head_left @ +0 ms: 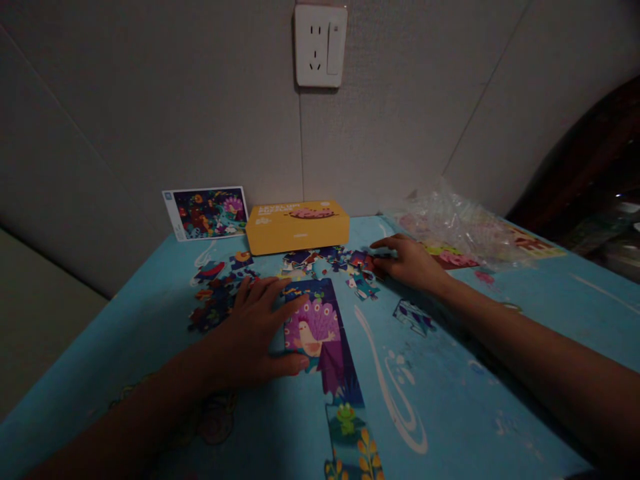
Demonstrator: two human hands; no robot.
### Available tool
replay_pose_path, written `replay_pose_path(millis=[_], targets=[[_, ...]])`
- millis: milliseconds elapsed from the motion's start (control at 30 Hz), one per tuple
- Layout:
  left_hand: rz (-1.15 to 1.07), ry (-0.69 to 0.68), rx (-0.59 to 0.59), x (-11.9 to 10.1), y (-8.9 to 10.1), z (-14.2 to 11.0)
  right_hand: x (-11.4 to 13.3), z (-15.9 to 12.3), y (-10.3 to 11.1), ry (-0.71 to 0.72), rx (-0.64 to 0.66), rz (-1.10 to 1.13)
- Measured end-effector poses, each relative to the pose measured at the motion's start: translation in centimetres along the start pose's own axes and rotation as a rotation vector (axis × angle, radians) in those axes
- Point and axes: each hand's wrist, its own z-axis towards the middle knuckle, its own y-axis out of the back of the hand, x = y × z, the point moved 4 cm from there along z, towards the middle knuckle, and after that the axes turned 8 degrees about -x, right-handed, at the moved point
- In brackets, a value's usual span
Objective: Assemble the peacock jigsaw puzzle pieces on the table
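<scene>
My left hand [255, 333] lies with its fingers spread over the left edge of a partly joined jigsaw puzzle [313, 320]. The joined strip shows a pink-purple peacock, a green frog and yellow plants, and runs toward me. My right hand [413, 263] is beyond it on the right, thumb and fingers apart, fingertips at a loose puzzle piece [359, 259] in the pile. Contact with that piece is hard to make out. More loose pieces [215, 300] are heaped left of the strip, partly behind my left hand. One separate piece [414, 316] lies near my right forearm.
A yellow puzzle box [299, 228] stands at the back, beside a picture card [210, 213] leaning on the wall. Crumpled clear plastic [460, 223] covers printed sheets at the back right. The blue patterned table [450, 407] meets a wall with a socket [321, 47].
</scene>
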Motion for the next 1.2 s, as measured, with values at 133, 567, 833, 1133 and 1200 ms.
replay_pose_path(millis=[133, 567, 833, 1133, 1200], targets=[[0.001, -0.01, -0.003, 0.1, -0.1, -0.1, 1.4, -0.6, -0.6, 0.146, 0.064, -0.001], [-0.004, 0.026, 0.056, -0.3, 0.3, 0.2, 1.2, -0.6, 0.4, 0.008, -0.081, 0.171], [-0.017, 0.012, 0.036, -0.2, 0.2, 0.2, 0.3, -0.2, -0.1, 0.115, -0.102, -0.095], [-0.006, 0.005, 0.016, -0.2, 0.2, 0.1, 1.6, -1.1, -0.9, 0.299, 0.098, -0.068], [-0.013, 0.001, 0.01, -0.1, 0.2, 0.0, 1.5, -1.0, -0.8, 0.313, 0.119, -0.071]])
